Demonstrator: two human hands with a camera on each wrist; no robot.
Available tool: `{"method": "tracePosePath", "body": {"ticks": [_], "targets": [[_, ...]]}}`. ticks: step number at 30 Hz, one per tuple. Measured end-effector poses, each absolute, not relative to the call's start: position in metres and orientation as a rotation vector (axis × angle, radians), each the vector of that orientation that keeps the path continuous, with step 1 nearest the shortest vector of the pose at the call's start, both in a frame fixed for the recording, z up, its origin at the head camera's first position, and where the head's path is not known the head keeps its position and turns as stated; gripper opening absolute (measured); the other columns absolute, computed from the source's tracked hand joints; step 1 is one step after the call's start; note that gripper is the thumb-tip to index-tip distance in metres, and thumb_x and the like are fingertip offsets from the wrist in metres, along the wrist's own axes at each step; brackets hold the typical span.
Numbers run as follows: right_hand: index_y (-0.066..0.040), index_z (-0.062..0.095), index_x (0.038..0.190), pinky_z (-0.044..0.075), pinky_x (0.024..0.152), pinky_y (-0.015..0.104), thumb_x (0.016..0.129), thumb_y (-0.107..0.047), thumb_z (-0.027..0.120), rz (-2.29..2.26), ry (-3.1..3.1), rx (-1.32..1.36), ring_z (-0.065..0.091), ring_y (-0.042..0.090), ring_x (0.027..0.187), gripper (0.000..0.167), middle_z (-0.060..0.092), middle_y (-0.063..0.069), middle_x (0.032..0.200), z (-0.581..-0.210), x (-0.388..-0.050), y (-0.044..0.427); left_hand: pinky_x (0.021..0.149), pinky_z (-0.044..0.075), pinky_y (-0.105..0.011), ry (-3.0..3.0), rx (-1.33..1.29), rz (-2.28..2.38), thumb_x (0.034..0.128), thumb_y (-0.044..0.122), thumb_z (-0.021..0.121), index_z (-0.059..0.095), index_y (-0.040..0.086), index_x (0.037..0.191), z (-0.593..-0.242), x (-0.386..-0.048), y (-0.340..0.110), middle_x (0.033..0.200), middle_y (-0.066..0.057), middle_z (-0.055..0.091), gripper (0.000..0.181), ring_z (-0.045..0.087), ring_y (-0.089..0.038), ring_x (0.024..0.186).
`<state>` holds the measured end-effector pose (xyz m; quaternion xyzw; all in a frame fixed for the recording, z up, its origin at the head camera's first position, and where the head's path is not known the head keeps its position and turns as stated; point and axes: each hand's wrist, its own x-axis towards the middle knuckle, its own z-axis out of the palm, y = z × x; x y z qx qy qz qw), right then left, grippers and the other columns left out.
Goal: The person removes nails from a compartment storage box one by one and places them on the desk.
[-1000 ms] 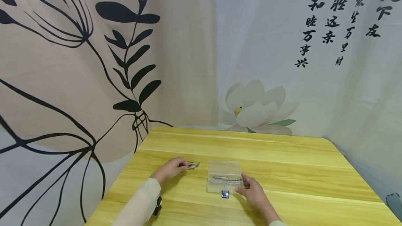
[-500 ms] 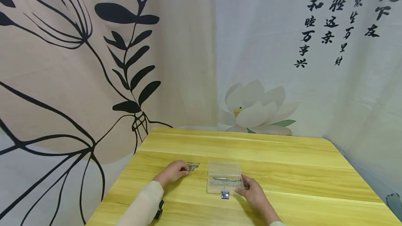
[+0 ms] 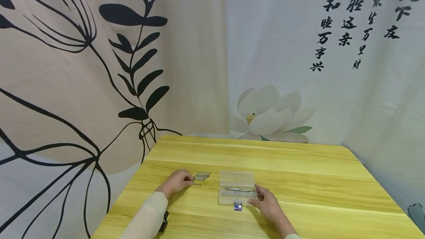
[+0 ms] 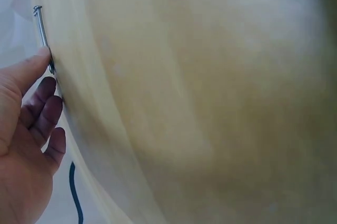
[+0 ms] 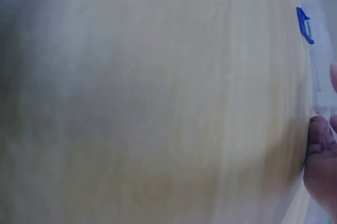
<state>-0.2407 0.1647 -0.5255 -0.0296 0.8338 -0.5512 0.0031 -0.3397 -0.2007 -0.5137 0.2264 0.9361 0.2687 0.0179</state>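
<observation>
Several slim metal nails [image 3: 201, 176] lie side by side on the table, left of the box. A single nail [image 3: 197, 184] lies nearer to me, its left end at the fingertips of my left hand [image 3: 176, 182]. In the left wrist view my thumb presses over a nail [image 4: 41, 27]; the index finger is hidden. A clear plastic box [image 3: 229, 199] stands with its lid [image 3: 237, 178] laid back, and metal nails [image 3: 234, 189] are inside. My right hand [image 3: 268, 203] grips the box's right end between thumb and fingers. A blue latch [image 3: 237, 206] hangs at its front.
The wood-grain table [image 3: 312, 183] extends around the box and nails. Behind it hangs a printed curtain [image 3: 199, 65] with plants and writing. A black band [image 3: 164, 221] is at my left sleeve.
My left hand has come nearer to me and then drawn slightly left, uncovering the row and the single nail in front of it. My right hand and the box stay put.
</observation>
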Motion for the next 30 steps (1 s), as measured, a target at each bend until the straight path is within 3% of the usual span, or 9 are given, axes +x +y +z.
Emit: {"method": "tracePosePath", "body": {"ticks": [11,30], "targets": [[0.018,0.038,0.140,0.051,0.090,0.045,0.085,-0.006,0.076,-1.742,2.605,-0.071,0.060,0.030,0.104,0.071,0.062,0.018,0.116,-0.528,-0.240,0.165,0.074,0.049,-0.038,2.948,0.688,0.775,0.0924,0.011,0.071,0.071,0.011,0.087,-0.509,-0.343,-0.187,0.086,0.003,0.063,0.005,0.057,-0.014,0.080],[0.017,0.038,0.141,0.049,0.093,0.048,0.085,-0.011,0.077,-1.696,2.614,-0.076,0.059,0.034,0.108,0.074,0.057,0.021,0.119,-0.525,-0.241,0.166,0.069,0.045,-0.038,2.943,0.639,0.913,0.0950,0.011,0.068,0.072,0.006,0.103,-0.496,-0.350,-0.184,0.086,0.001,0.059,0.010,0.051,-0.016,0.076]]}}
